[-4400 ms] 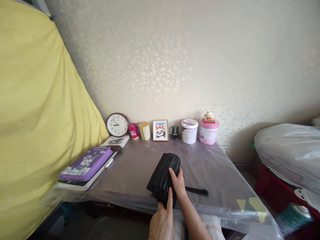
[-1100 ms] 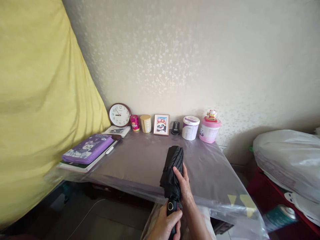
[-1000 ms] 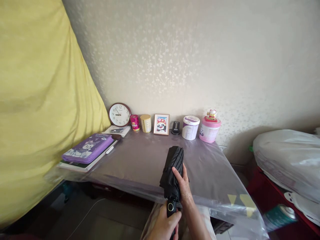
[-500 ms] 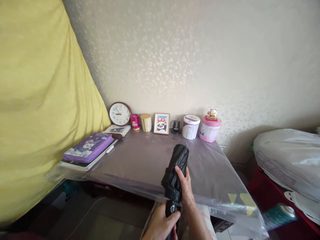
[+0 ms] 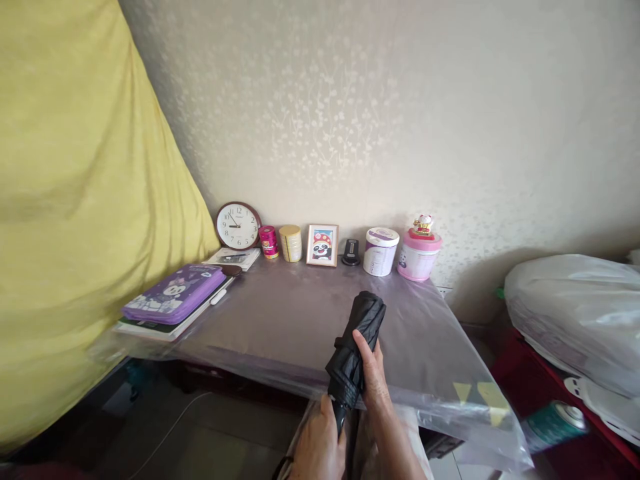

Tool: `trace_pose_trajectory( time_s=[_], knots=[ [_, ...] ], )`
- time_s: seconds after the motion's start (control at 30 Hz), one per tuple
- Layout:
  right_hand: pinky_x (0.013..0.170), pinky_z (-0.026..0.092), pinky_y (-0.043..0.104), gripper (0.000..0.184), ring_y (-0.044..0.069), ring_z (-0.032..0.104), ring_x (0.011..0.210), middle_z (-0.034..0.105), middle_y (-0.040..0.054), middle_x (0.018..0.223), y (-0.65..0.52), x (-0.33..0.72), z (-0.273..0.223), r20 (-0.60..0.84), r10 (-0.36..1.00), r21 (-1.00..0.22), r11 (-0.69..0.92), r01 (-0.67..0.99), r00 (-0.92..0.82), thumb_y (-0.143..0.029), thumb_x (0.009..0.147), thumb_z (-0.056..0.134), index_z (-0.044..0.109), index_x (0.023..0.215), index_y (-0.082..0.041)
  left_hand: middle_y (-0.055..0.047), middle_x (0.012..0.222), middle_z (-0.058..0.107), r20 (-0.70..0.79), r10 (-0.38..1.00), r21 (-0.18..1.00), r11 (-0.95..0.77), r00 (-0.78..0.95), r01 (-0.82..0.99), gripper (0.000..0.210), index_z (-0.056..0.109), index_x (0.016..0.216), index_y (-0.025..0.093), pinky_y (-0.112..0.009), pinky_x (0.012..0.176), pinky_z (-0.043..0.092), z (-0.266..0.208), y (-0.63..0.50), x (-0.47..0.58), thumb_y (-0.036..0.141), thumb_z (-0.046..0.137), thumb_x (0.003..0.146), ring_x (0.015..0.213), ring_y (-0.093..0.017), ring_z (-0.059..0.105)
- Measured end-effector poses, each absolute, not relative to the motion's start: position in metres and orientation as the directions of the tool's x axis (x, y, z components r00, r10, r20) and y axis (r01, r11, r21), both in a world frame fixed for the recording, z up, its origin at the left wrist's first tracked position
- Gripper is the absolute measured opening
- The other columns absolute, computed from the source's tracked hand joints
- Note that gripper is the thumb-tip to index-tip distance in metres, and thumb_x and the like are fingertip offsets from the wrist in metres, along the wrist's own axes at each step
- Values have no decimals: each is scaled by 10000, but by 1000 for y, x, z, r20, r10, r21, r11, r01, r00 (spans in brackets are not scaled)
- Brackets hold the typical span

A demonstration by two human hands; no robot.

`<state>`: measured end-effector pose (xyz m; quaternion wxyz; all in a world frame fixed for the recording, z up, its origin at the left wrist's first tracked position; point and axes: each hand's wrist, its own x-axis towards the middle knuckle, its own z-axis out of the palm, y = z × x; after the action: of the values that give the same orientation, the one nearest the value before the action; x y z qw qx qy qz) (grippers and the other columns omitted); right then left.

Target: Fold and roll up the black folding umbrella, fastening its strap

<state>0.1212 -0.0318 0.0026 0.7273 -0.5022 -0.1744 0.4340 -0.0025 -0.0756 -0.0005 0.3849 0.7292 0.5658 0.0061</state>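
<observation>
A folded black umbrella [image 5: 356, 343] is held at a tilt over the table's front edge, its top leaning away to the right. My left hand [image 5: 320, 440] is closed round its handle at the bottom. Higher up, my right hand [image 5: 373, 373] wraps the folded cloth from the right side, thumb lying along the front. The palm side of both hands and most of the handle are hidden.
Plastic film covers the table [image 5: 280, 313]. Along the wall stand a clock [image 5: 239, 225], a picture frame [image 5: 322, 245], a white tub [image 5: 381, 252] and a pink tub [image 5: 419, 259]. A purple case [image 5: 175, 293] lies left; a spray can [image 5: 555, 423] is right.
The umbrella has turned and tilted slightly to the right. My left hand has rolled round the handle, so its back now faces up and its thumb has moved upward.
</observation>
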Motion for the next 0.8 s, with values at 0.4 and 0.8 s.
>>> trace_pose_trajectory(
  time_s=[0.4, 0.8],
  knots=[
    [572, 524, 292, 574, 181, 637, 601, 660, 2, 763, -28, 124, 0, -181, 704, -910, 144, -388, 686, -461, 605, 721, 531, 1066, -175, -189, 1298, 465, -75, 904, 814, -187, 420, 550, 711, 259, 1354, 77, -326, 919, 383, -2, -60, -20, 495, 451, 811, 1138, -247, 495],
    [677, 501, 283, 503, 176, 607, 720, 645, -6, 807, -31, 110, 0, -76, 757, -960, 121, -253, 649, -452, 642, 697, 557, 1048, -191, -105, 1090, 615, 12, 855, 981, -109, 518, 158, 516, 485, 1210, 170, -295, 857, 444, 14, -37, 0, 526, 442, 839, 988, -218, 583]
  ],
)
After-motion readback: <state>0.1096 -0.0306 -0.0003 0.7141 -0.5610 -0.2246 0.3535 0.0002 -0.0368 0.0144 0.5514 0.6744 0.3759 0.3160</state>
